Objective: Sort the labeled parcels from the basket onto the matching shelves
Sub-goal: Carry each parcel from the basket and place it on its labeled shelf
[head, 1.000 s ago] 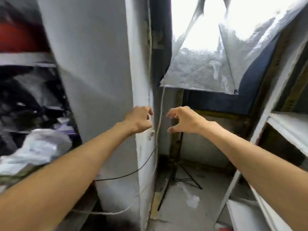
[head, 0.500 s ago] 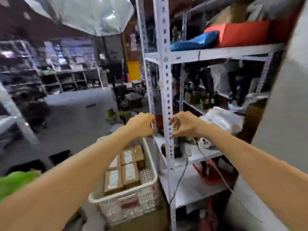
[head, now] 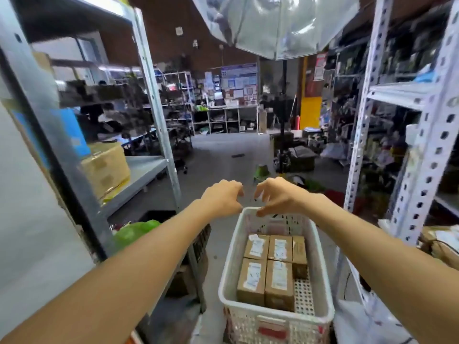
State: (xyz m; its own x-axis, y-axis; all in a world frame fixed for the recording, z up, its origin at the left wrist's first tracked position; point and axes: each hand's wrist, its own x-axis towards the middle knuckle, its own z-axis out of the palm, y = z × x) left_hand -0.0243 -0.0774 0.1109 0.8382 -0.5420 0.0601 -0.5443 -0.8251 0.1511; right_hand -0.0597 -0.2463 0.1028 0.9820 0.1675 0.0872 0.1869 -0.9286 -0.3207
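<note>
A white perforated basket stands low in front of me and holds several brown cardboard parcels with white labels, packed side by side. My left hand and my right hand hover close together above the basket's far rim, fingers curled and apart, holding nothing. A grey metal shelf stands on the left with a taped cardboard box on it. A white perforated shelf rack rises on the right.
A grey floor aisle runs ahead to cluttered shelving at the back. A green bag lies low on the left. A silvery plastic sheet hangs overhead. More parcels sit on the right rack.
The view has swung left from a wall corner, past the white rack, to face down the aisle. The basket now sits right below my hands, which stay empty and close together.
</note>
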